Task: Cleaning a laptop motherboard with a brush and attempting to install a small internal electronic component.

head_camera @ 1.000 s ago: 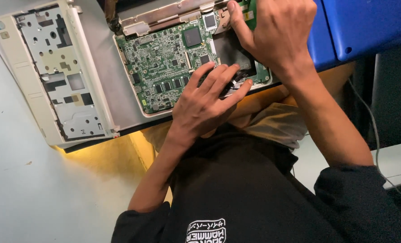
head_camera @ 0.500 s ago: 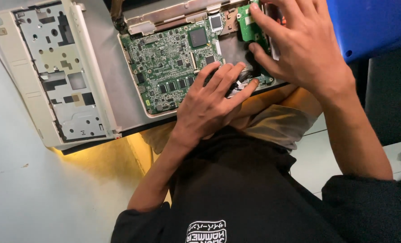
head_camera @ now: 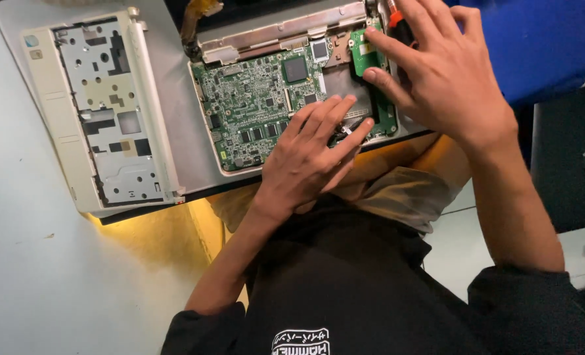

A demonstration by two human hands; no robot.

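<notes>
An opened small laptop base with a green circuit board (head_camera: 256, 108) lies at the table's near edge. My left hand (head_camera: 309, 154) rests flat on the board's lower right part, fingers spread over it. My right hand (head_camera: 440, 75) is at the base's right end, wrapped around a screwdriver with a red and black handle (head_camera: 395, 20); its fingertips touch a small green daughter board (head_camera: 363, 56). The screwdriver's tip is hidden behind the hand.
A white detached laptop palm-rest cover (head_camera: 95, 112) lies upside down to the left of the base. A blue box (head_camera: 542, 46) stands at the right. A dark laptop (head_camera: 571, 158) sits lower right. A brown ribbon cable (head_camera: 197, 16) curls at the top.
The view has shifted, so everything sits lower and to the right. My right hand has spread its fingers onto the small green board. My left hand stays on the circuit board.
</notes>
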